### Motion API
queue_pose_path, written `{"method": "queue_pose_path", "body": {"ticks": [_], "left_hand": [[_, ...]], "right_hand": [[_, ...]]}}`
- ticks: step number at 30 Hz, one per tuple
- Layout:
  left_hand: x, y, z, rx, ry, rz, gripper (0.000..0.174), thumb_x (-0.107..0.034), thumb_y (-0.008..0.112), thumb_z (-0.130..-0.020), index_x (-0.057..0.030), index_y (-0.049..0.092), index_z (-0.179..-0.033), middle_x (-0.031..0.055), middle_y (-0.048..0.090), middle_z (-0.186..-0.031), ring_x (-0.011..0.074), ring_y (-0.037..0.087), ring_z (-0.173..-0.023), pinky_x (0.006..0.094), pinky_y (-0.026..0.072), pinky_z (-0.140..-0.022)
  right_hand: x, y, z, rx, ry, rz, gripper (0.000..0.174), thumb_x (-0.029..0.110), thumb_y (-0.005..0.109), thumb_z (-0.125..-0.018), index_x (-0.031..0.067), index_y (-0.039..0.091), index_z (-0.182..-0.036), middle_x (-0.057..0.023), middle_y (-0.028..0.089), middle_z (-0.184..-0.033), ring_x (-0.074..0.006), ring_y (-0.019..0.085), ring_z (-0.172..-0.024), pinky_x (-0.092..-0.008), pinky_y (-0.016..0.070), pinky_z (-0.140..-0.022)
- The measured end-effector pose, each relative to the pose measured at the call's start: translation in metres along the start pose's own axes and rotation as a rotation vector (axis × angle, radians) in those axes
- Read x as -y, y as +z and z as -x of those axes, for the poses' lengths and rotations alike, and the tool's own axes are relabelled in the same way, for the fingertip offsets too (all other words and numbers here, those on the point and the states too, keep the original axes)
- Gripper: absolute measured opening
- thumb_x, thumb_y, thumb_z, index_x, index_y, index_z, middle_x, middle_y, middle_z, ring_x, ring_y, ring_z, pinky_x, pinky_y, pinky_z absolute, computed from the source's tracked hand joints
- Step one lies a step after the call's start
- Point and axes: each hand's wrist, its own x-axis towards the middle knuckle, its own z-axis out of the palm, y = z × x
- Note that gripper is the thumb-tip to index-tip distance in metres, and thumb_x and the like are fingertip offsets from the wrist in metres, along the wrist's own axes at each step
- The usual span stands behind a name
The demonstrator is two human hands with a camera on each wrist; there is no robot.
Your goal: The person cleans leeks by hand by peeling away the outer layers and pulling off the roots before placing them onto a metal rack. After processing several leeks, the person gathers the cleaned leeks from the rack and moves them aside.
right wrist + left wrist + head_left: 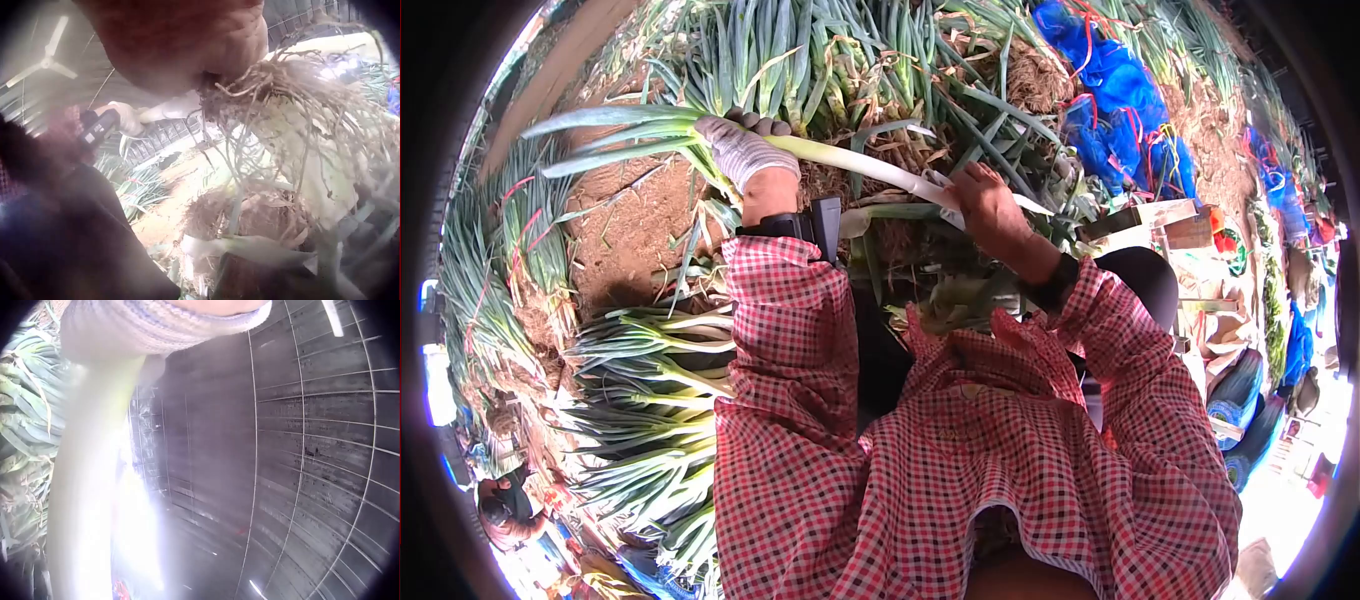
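Note:
A long green onion point(855, 160) stretches across in front of me, leaves to the left and pale stalk to the right. My gloved left hand point(745, 152) grips it where the green leaves meet the white stalk. At the root end my bare right hand point(998, 215) pinches the stalk, its fingers curled over it. Shaggy brown roots point(269, 84) hang just below the right hand point(187, 44) in the right wrist view. The left wrist view shows the pale stalk point(87, 487) close up, running down from the glove point(125, 328).
Bunches of green onions point(790, 60) stand ahead, and more lie in a row point(660, 410) at the left. Blue netting point(1115, 90) with red ties lies at the upper right. Loose trimmings point(920, 290) lie below the hands. Bare soil point(625, 240) shows at left.

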Motion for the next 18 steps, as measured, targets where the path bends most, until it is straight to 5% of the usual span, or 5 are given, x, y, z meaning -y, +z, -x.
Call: {"method": "queue_pose_path", "body": {"ticks": [3, 13, 18], "left_hand": [[-0.003, -0.005, -0.006, 0.153, 0.057, 0.012, 0.049, -0.06, 0.045, -0.087, -0.0124, 0.05, -0.077, -0.0023, 0.04, -0.056, 0.0148, 0.033, -0.045, 0.0308, 0.0319, -0.044], [-0.013, -0.004, 0.0, -0.139, 0.107, 0.063, 0.05, -0.06, 0.052, -0.083, -0.0101, 0.049, -0.078, -0.0008, 0.045, -0.058, 0.0154, 0.038, -0.047, 0.0312, 0.0337, -0.045], [-0.012, -0.004, 0.002, -0.076, 0.209, 0.033, 0.052, -0.061, 0.051, -0.084, -0.0086, 0.051, -0.083, 0.0004, 0.048, -0.061, 0.0155, 0.04, -0.047, 0.0321, 0.0366, -0.045]], "right_hand": [[-0.002, 0.003, -0.002, 0.031, 0.056, -0.078, 0.011, 0.012, 0.055, -0.084, 0.0022, 0.055, -0.088, -0.0169, 0.055, -0.084, -0.036, 0.056, -0.081, -0.042, 0.0392, -0.074], [0.003, 0.006, 0.009, -0.092, 0.074, 0.283, 0.023, 0.02, 0.054, -0.084, 0.0061, 0.053, -0.103, -0.0149, 0.057, -0.096, -0.0334, 0.054, -0.094, -0.0472, 0.0388, -0.076], [-0.007, 0.025, 0.002, -0.056, 0.043, 0.225, 0.019, 0.014, 0.051, -0.082, 0.0029, 0.051, -0.098, -0.0175, 0.056, -0.093, -0.0351, 0.054, -0.09, -0.047, 0.0396, -0.074]]}}
